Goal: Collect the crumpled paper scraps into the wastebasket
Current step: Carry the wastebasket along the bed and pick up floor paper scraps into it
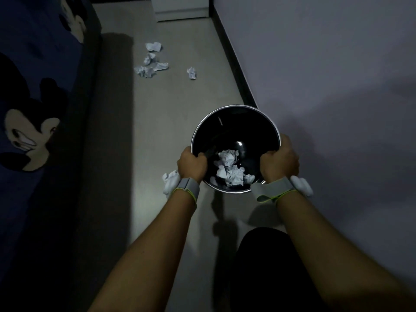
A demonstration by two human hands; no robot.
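Two bare forearms fill the near field, each with a grey wrist strap [189, 188]; a dark-clothed knee [265, 255] sits below the right one. The left hand [191, 164] and right hand [280, 163] are set apart on opposite sides of the round black wastebasket with a bright metal rim [234, 106], fingers curled over that rim. A two-sided grip probably serves to keep the mouth level and open upward while the basket is carried or repositioned. Several crumpled white paper scraps [229, 170] lie at its bottom, so collection is partly done. Whether the basket rests on the grey floor [157, 131] or is lifted cannot be told. A loose cluster of paper scraps [151, 64] and one separate scrap [191, 73] lie well ahead, between the blue cartoon-print bed [33, 86] and the pale wall [326, 64]. Likely intent: bring the basket nearer them. A white shape [170, 180] beside the left wrist: scrap or strap fitting, undetermined.
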